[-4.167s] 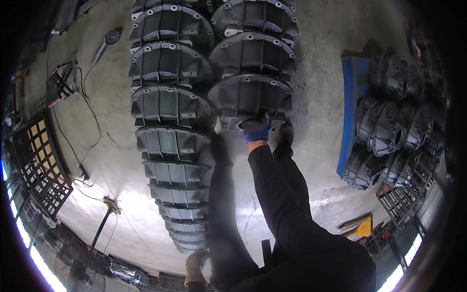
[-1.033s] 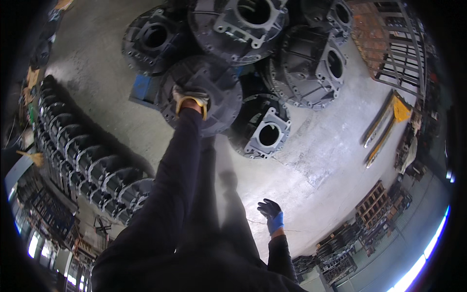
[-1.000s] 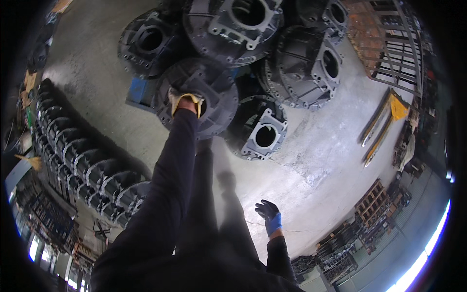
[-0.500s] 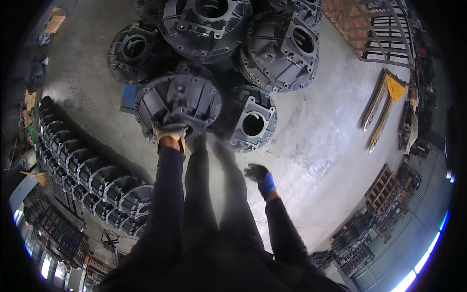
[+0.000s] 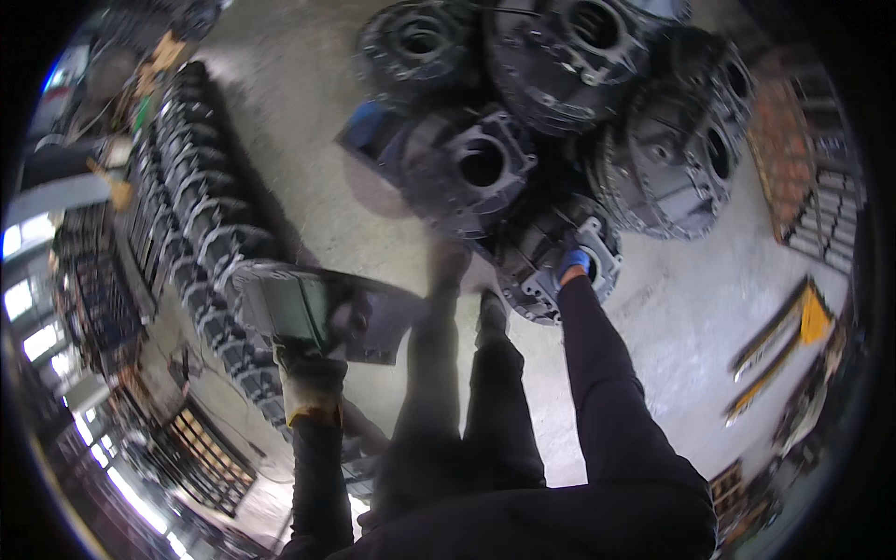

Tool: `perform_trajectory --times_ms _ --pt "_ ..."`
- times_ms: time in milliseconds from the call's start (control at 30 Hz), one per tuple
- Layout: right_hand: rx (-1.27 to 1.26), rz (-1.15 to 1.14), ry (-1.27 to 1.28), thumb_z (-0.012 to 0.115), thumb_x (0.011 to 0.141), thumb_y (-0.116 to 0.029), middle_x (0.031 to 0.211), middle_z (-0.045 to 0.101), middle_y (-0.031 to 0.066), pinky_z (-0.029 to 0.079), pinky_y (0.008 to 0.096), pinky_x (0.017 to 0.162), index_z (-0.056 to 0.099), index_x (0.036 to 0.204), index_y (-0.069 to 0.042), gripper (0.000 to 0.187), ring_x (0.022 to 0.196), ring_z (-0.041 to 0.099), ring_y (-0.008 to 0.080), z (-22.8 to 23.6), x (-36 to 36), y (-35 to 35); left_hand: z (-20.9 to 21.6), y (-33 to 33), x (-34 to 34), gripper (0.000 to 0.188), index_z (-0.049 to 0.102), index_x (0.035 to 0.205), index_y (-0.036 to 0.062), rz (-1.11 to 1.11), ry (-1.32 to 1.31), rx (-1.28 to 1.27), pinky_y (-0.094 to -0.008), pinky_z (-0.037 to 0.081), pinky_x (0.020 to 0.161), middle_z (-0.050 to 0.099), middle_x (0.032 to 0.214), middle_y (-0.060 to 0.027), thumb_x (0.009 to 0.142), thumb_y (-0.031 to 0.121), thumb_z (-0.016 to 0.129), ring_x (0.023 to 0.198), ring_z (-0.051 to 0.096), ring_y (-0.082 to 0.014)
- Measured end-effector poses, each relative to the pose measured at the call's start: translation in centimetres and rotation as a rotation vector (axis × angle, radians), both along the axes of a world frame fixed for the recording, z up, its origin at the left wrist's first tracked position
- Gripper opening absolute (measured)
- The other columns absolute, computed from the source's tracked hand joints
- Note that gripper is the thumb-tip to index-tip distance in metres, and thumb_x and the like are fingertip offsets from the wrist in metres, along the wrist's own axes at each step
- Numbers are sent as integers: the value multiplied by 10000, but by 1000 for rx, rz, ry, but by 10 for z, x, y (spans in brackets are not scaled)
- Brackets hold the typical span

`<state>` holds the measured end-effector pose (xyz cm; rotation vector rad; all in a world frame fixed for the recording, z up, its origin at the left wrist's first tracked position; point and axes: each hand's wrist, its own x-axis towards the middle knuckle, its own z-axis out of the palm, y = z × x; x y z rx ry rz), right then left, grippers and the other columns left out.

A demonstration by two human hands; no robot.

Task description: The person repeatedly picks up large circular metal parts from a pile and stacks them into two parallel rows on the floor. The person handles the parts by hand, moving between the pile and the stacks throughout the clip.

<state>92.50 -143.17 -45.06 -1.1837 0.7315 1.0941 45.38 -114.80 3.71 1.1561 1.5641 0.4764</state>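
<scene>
My left hand (image 5: 313, 385), in a pale glove with a yellow cuff, grips a dark grey cast-metal bell housing (image 5: 317, 313). That housing hangs tilted in front of my left side, smeared by motion; my left fingertips are partly hidden by it. My right hand (image 5: 573, 263), in a blue and dark glove, is closed at the flange of another bell housing (image 5: 537, 285) standing low in the pile, beside its round opening. Its fingertips are hidden. Just left of this one lies a bell housing (image 5: 467, 173) with its round hole facing up.
Larger bell housings (image 5: 667, 154) are stacked at the far right of the pile. A long double row of ribbed castings (image 5: 201, 196) runs along the left. A blue block (image 5: 369, 131) lies beside the pile. A yellow pallet jack (image 5: 814, 315) stands at right, near a metal rack (image 5: 826, 219).
My left hand has lifted the bell housing from the near side of the pile and swung it left. My right hand has moved from open air onto another housing. The view has turned.
</scene>
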Motion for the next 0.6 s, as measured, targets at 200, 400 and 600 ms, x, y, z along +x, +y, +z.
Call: perform_trajectory --times_ms 200,400,600 --pt "-221 91 -100 432 945 -516 1151 672 39 452 392 949 651 1173 -198 448 981 607 225 35 19 -18 68 -103 -94 633 400 1288 33 -226 647 187 -329 466 932 597 1189 -102 720 -4 678 1107 586 -208" --pt "32 183 -170 465 917 -535 1307 571 68 393 451 1028 583 1283 -184 520 1148 537 283 167 -3 -77 103 -183 -192 565 379 1336 13 -228 997 85 -317 461 927 595 1196 -126 795 -38 534 1120 576 -252" --pt "87 173 -37 422 914 -558 1447 468 70 318 509 1099 506 1383 -198 597 1322 424 319 310 -45 -79 98 -221 -270 456 401 1364 92 68 875 -159 -311 431 955 566 1280 -112 913 52 458 1146 556 -237"
